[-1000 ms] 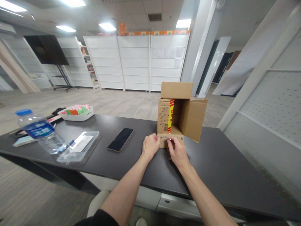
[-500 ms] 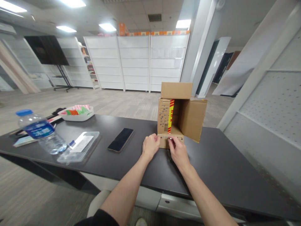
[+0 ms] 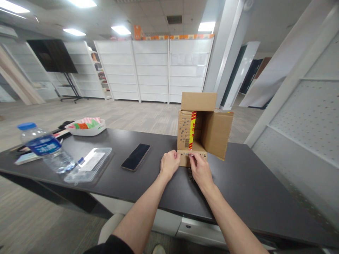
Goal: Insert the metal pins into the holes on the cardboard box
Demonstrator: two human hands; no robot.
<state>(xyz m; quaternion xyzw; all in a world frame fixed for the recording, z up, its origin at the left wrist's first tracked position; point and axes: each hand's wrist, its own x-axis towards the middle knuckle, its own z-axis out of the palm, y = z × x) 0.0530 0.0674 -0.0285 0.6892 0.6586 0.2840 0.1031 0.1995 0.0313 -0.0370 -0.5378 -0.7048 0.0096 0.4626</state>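
An open cardboard box (image 3: pixel 206 130) stands on the dark desk, its mouth towards me. Along its lower front flap (image 3: pixel 184 161) runs a row of small holes or screw heads. My left hand (image 3: pixel 170 164) is closed on the flap's left edge. At the middle of that row, my right hand (image 3: pixel 200 169) pinches a tiny shiny piece that looks like a screw, mostly hidden by the fingertips. Several long dark screws (image 3: pixel 190 174) lie on the desk below the flap, partly behind the right hand. More dark round spots dot the box's left flap (image 3: pixel 184 130) beside the yellow tape.
To the left lie a phone (image 3: pixel 136 157), a clear plastic case (image 3: pixel 91 165), a water bottle (image 3: pixel 47 146) and a white basket (image 3: pixel 87 130) with colourful packets. The box's right flap (image 3: pixel 221 135) sticks out sideways over the desk (image 3: pixel 246 190).
Hardly anything differs. The fingertips of my right hand have shifted very slightly at the flap; my left hand and the box stay where they were.
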